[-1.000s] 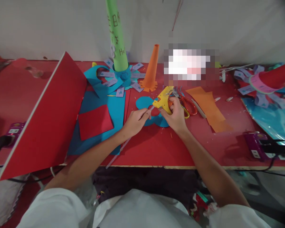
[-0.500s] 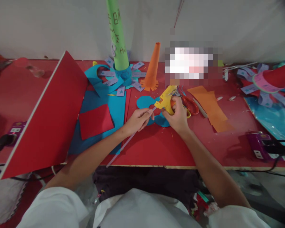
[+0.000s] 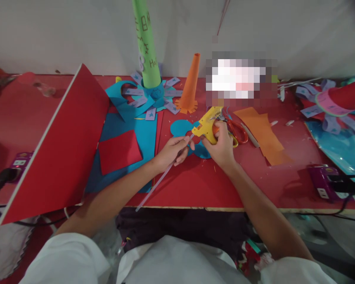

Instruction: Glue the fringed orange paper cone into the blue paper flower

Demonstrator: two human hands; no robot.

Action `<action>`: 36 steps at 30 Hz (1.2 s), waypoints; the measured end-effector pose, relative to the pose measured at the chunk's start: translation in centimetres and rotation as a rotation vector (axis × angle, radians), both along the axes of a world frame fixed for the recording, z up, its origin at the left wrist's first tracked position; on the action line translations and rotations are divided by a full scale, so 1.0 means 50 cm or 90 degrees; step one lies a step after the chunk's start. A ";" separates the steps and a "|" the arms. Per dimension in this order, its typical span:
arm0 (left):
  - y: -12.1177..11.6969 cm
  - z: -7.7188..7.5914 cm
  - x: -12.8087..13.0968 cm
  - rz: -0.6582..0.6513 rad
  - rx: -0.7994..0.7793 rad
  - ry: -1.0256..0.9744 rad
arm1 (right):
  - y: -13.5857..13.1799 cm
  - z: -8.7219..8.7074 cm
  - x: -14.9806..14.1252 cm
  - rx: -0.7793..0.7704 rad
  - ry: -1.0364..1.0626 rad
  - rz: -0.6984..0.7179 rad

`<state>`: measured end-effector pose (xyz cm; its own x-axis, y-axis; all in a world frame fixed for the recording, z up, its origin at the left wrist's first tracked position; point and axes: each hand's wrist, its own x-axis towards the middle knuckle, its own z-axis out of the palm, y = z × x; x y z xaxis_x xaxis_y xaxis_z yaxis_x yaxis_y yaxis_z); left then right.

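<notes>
The glue stick [image 3: 162, 178], a long clear rod, is running from the lower middle of the frame up to the back of the yellow glue gun [image 3: 207, 124] at center, and the left hand [image 3: 171, 152] is pinching it near the top end so it's lining up with the gun's rear opening, I'd guess. The right hand [image 3: 221, 146] is gripping the gun's handle, fingers wrapped tight, keeping it steady over the blue paper cutout [image 3: 180, 128] lying on the red table [image 3: 201, 185], with orange-handled scissors [image 3: 239, 132] sitting just right of it.
</notes>
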<state>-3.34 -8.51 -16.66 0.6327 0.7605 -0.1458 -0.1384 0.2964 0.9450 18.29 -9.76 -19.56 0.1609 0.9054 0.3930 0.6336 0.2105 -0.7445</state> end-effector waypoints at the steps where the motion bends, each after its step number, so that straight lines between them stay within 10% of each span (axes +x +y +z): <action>1: 0.000 0.000 0.000 0.016 0.027 0.012 | 0.000 0.001 0.000 -0.006 0.003 0.012; 9: -0.006 0.001 -0.002 0.110 0.211 0.111 | -0.003 0.001 -0.001 -0.031 -0.025 0.035; 18: 0.002 0.005 -0.003 -0.022 0.016 0.005 | 0.000 0.004 -0.002 -0.003 -0.057 0.025; 28: -0.024 0.006 0.002 0.201 0.378 0.226 | -0.007 0.010 -0.006 -0.036 -0.081 0.025; 36: 0.000 0.007 -0.003 -0.006 0.011 0.008 | -0.009 0.006 -0.014 -0.025 -0.069 0.008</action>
<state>-3.49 -8.49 -16.31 0.6379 0.7570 -0.1416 -0.1231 0.2818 0.9515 17.62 -10.21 -19.24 0.1084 0.9223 0.3710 0.7080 0.1904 -0.6801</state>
